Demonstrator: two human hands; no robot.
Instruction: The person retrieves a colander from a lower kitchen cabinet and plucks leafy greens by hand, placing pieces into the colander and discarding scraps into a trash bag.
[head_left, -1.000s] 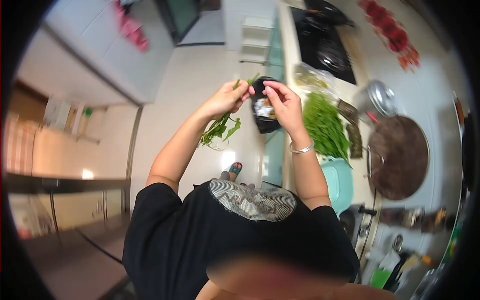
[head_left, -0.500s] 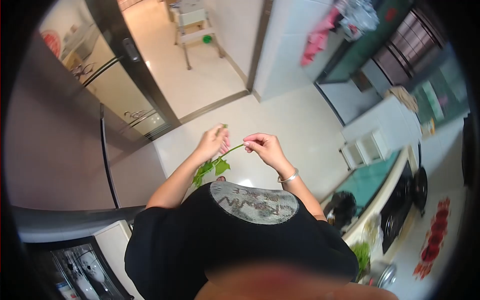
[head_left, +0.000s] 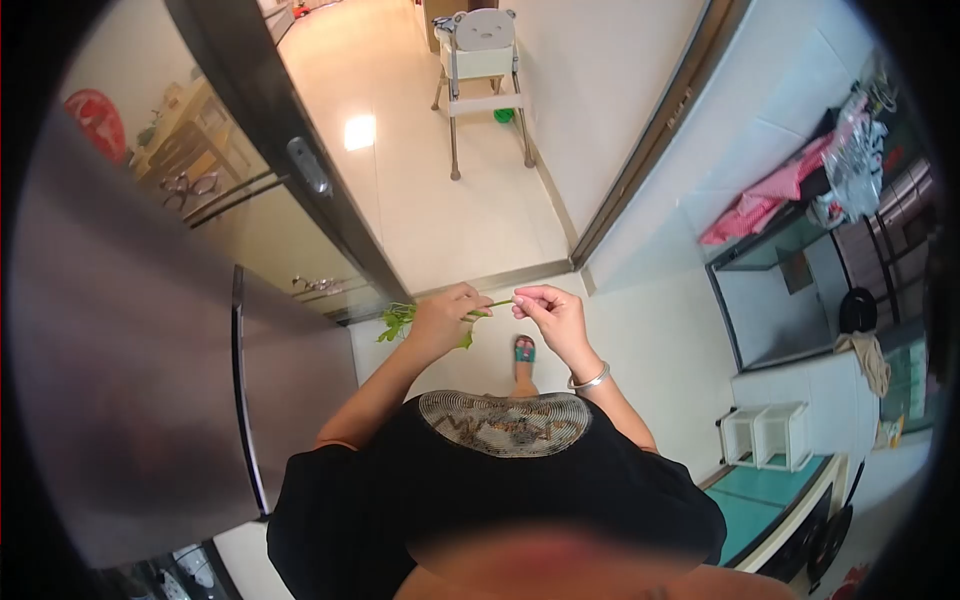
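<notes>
The left hand (head_left: 447, 318) is curled closed over a small bunch of greens (head_left: 396, 320), its fingers wrapping the stalks, while the right hand (head_left: 557, 322) has thumb and fingertips brought together on the tip of one thin stem (head_left: 502, 302). With twelve at the top of the view, that stem leaves the left fingers toward three o'clock, tipped very slightly toward two, so its long axis bridges the short gap between the hands almost level. The leaves spread out on the opposite side, at nine o'clock from the left hand, and one more leaf (head_left: 466, 341) hangs just below its fingers, toward five. So the right hand is the one at the bare end, and the left is the one nearer the leafy end; the hands are near each other but apart, with only the stem joining them. How the stalks lie inside the left palm is hidden, so I cannot tell how many it holds. The greens are held in the air in front of the black shirt (head_left: 505, 423), above the floor (head_left: 640, 345), with a sandalled foot (head_left: 525, 349) showing at six o'clock from the stem.
</notes>
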